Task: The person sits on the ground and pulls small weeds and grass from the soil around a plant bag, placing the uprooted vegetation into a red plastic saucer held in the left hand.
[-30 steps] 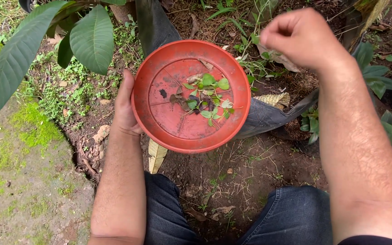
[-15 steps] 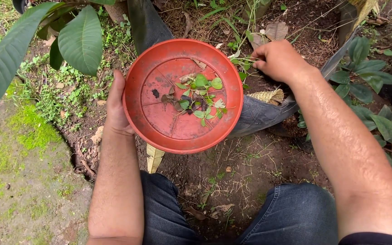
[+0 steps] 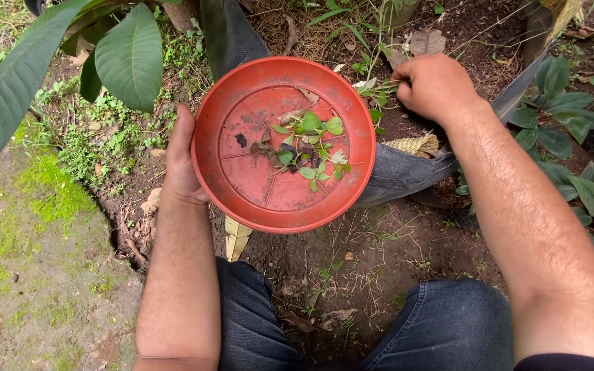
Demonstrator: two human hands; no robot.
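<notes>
My left hand (image 3: 180, 161) grips the red saucer (image 3: 283, 141) by its rim, my right hand (image 3: 434, 86) fisted on weeds (image 3: 374, 88); tilting it could spill the plucked leaves (image 3: 307, 148)

Two bare forearms, no watch, rings or gloves on left hand (image 3: 181, 161) or right hand (image 3: 434, 86). Hair visible along both forearms. Edge of dark short sleeve (image 3: 565, 362) at right upper arm. Dark blue denim trousers (image 3: 441, 323), knees apart, stitched seams showing along the legs.
</notes>
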